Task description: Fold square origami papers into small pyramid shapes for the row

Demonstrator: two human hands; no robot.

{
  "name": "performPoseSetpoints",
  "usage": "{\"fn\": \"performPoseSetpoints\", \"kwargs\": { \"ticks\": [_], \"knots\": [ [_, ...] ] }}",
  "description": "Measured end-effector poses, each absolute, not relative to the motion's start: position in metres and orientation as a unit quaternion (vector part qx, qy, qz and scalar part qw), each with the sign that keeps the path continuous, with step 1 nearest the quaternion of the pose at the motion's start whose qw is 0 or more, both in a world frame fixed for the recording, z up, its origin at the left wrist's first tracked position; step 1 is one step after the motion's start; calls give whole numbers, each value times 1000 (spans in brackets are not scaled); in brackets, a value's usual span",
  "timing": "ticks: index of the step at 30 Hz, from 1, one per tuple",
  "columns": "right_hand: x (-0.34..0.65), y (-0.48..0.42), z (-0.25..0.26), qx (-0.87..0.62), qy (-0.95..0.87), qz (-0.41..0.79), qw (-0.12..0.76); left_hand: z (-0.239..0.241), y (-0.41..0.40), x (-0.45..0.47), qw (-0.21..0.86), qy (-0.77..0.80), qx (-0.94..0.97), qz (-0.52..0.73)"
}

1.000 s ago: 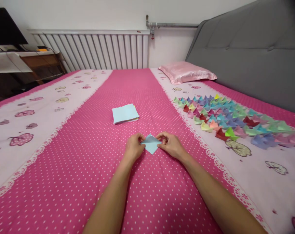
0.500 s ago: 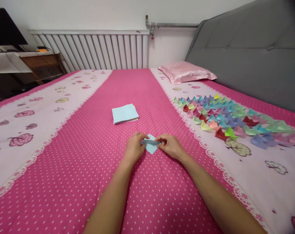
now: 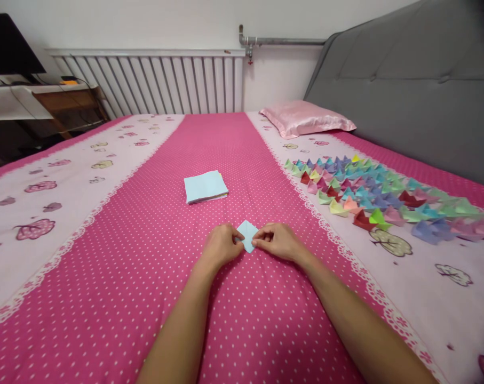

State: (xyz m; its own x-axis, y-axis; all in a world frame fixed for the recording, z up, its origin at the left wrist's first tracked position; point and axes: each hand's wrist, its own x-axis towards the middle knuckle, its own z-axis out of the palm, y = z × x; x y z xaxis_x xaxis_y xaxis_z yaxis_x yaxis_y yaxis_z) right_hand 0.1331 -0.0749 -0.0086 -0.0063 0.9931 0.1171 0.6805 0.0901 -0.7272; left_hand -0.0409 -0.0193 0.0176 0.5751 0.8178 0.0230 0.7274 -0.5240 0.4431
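Observation:
A small light-blue folded paper [image 3: 247,233], shaped like a diamond, lies on the pink dotted bedspread between my hands. My left hand [image 3: 222,244] pinches its left corner between thumb and fingers. On the other side, my right hand [image 3: 279,241] grips the right corner the same way. The fingers cover both side corners, while the top and bottom points show. Beyond my hands rests a stack of light-blue paper sheets [image 3: 205,186], with some other-coloured edges underneath.
To the right stand rows of several folded paper boats [image 3: 362,192] in many colours. A pink satin pillow [image 3: 306,118] lies farther back against the grey headboard [image 3: 410,80]. A white radiator [image 3: 153,82] lines the far wall, and a dark monitor [image 3: 12,45] stands at the far left.
The raised flap across the paper's middle now lies flat, leaving a smooth diamond. Both hands have moved slightly inward along its sides. The paper stack has not moved.

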Motion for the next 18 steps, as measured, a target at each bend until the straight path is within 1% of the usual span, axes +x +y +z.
{"fn": "performPoseSetpoints", "kwargs": {
  "ticks": [5,11,18],
  "knots": [
    [130,-74,-8,-632,-669,223,321,16,-18,-40,209,445,863,118],
    [128,-78,-3,-615,-733,160,243,17,-19,-40,208,447,865,89],
    [126,-82,4,-659,-715,143,183,21,-21,-39,192,540,818,50]
  ]
}}
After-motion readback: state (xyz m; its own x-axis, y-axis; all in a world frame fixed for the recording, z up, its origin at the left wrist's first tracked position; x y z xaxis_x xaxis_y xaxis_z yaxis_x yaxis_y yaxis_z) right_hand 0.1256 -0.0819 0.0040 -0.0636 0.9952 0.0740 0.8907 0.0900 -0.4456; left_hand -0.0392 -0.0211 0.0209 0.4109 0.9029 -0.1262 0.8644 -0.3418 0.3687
